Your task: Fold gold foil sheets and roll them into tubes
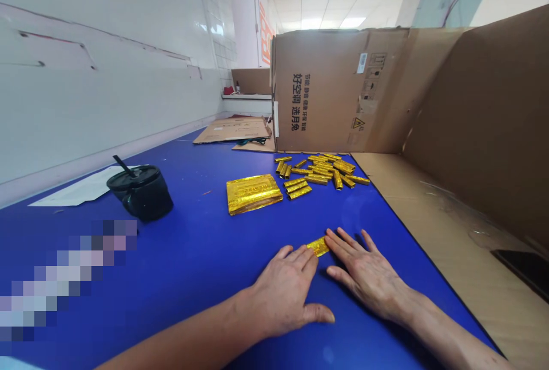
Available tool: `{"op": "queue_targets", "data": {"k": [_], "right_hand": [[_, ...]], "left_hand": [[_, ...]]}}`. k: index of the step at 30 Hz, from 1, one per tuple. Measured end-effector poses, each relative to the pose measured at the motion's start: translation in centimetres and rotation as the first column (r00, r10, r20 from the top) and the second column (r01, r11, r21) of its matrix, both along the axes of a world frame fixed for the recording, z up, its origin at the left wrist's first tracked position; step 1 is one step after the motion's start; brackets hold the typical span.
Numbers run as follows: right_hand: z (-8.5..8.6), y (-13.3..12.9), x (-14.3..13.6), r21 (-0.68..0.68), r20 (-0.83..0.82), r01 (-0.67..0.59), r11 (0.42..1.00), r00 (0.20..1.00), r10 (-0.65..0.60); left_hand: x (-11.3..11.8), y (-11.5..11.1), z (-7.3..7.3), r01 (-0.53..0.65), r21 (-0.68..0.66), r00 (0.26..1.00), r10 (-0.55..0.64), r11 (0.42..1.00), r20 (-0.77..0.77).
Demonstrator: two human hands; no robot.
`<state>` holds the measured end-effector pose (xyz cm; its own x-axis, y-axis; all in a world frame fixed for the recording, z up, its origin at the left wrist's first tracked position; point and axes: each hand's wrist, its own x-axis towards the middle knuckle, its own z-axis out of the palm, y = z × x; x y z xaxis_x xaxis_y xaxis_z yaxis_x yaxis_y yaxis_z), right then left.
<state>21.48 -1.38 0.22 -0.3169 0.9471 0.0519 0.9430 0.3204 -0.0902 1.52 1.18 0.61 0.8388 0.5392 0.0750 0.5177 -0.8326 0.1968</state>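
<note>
A narrow piece of gold foil paper [318,246] lies on the blue table, partly covered at both ends by my fingers. My left hand [288,284] rests flat with its fingertips on the left end and its thumb out to the side. On the right end, the fingertips of my right hand [364,273] press down, the other fingers spread. Beyond them sits a stack of gold foil paper sheets [254,193]. To its right are several rolled gold foil paper tubes [321,168], some in a loose heap, with three side by side [297,188] near the stack.
A dark lidded mug [148,195] with a stick or straw stands at left beside a white sheet [77,188]. Cardboard walls [338,95] border the back and right. Flat cardboard pieces [234,130] lie at the back, and a dark flat object [521,270] is at far right.
</note>
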Motion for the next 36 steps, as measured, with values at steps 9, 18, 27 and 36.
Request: {"op": "queue_targets", "data": {"k": [9,18,27,36], "right_hand": [[0.0,-1.3,-0.2,0.102,0.083,0.018,0.995,0.996,-0.027],[0.5,-1.9,-1.3,0.045,0.113,-0.061,0.997,0.992,0.056],[0.1,-1.7,-0.8,0.085,0.103,-0.08,0.993,0.992,0.071],[0.3,-1.6,-0.8,0.105,0.099,-0.031,0.994,0.995,0.02]], "left_hand": [[-1.0,2.4,-0.1,0.024,0.09,0.999,-0.021,0.996,-0.038],[1.1,3.4,0.6,-0.067,0.17,0.996,0.076,0.983,-0.051],[3.3,1.1,-0.3,0.051,-0.089,0.997,-0.056,0.995,-0.057],[-0.5,2.6,0.1,-0.037,-0.007,0.993,0.036,0.999,-0.115]]}}
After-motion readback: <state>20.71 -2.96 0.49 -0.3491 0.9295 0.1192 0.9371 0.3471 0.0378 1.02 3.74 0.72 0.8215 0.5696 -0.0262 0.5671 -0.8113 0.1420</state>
